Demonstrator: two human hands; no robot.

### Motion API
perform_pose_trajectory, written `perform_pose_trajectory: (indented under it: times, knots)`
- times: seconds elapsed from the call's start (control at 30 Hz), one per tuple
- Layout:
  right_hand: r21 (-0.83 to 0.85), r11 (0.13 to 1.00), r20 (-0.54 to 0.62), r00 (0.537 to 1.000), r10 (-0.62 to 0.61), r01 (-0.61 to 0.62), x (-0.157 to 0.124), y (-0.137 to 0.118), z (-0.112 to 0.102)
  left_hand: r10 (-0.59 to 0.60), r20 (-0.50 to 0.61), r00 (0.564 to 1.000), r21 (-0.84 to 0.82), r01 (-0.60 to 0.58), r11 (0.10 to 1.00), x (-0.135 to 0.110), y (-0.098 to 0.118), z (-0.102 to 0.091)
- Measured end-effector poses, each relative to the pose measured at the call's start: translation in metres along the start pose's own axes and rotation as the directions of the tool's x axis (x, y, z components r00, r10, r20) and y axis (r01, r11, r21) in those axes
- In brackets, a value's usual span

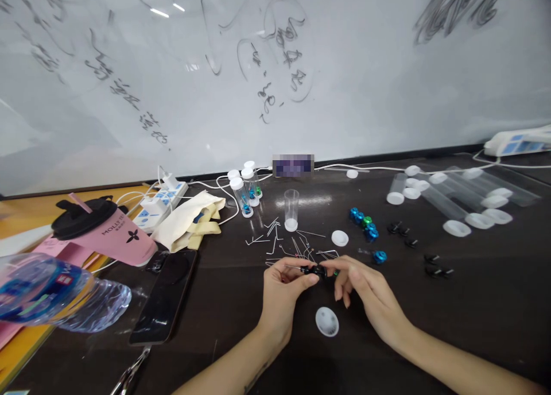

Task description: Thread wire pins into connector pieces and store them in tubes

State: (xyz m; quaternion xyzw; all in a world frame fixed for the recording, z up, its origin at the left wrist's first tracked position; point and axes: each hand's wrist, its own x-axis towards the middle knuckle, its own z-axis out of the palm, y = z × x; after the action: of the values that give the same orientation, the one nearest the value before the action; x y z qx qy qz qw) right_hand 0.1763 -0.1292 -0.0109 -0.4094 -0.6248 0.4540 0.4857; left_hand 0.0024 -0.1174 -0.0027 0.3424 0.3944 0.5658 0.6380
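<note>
Above the dark table (215, 309), I observe the left hand (278, 294) pinching a small black part (319, 270) between thumb and fingers. The right hand (374, 289) has its fingers parted, index fingertip at the part's upper side; I cannot confirm contact. A white cap (327, 321) lies nearer, below the part; a clear tube (291, 202) stands beyond.

The person's left hand (279, 294) and right hand (370, 286) are bare, with long, thin fingers (342, 263). Both arms (456, 355) are bare too. The left arm has a small dark mark (257, 376), too blurry to read.
</note>
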Motion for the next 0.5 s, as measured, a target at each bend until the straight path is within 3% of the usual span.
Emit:
perform_pose_trajectory:
  times: [0.5]
  knots:
    - [0.006, 0.999, -0.009, 0.999, 0.035, -0.035, 0.0024, -0.0025, 0.0014, -0.009, -0.01, 1.0, 0.001, 0.009, 1.0, -0.0011, 0.0, 0.0005]
